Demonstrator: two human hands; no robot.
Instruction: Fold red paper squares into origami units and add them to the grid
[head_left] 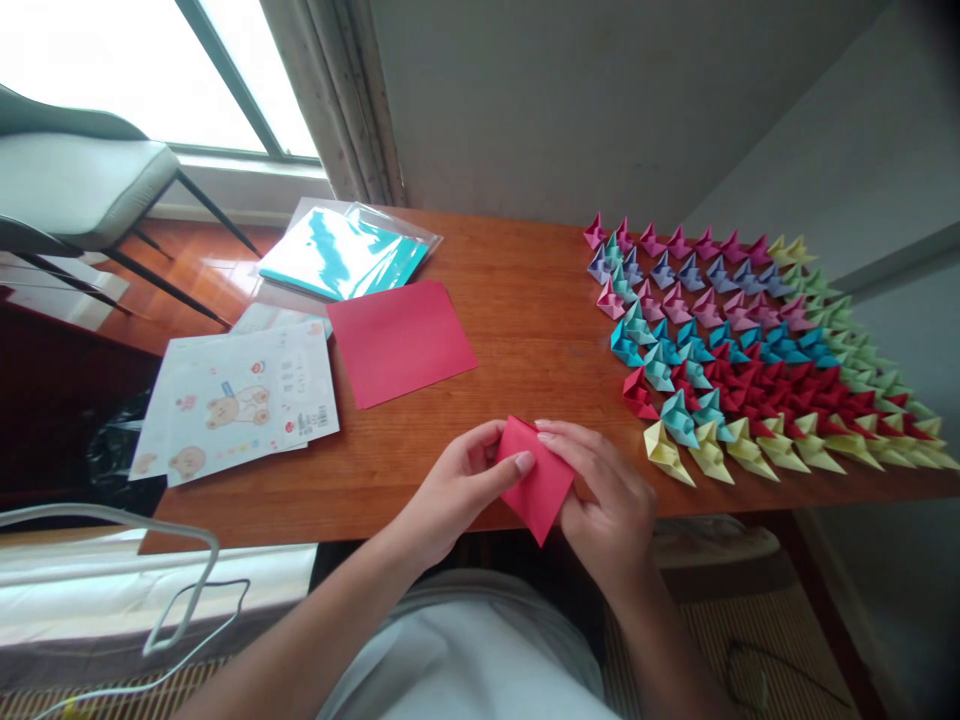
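Note:
A small folded piece of red paper (538, 495) is held between my two hands, above the table's front edge. My left hand (469, 485) grips its left side, thumb flat on the front face and fingers behind. On the other side, my right hand (604, 490) pinches the upper right edge, its fingertips at the top and the rest of the hand partly behind the paper. Farther back on the table, to the left, lie flat red sheets (401, 342).
Rows of folded paper figures (750, 385) in several colours fill the table's right side. At the left are a clear-wrapped turquoise paper pack (345, 250) and white bear-printed sheets (247, 400). The wooden table (525, 310) meets a wall; a chair (90, 180) stands by the window.

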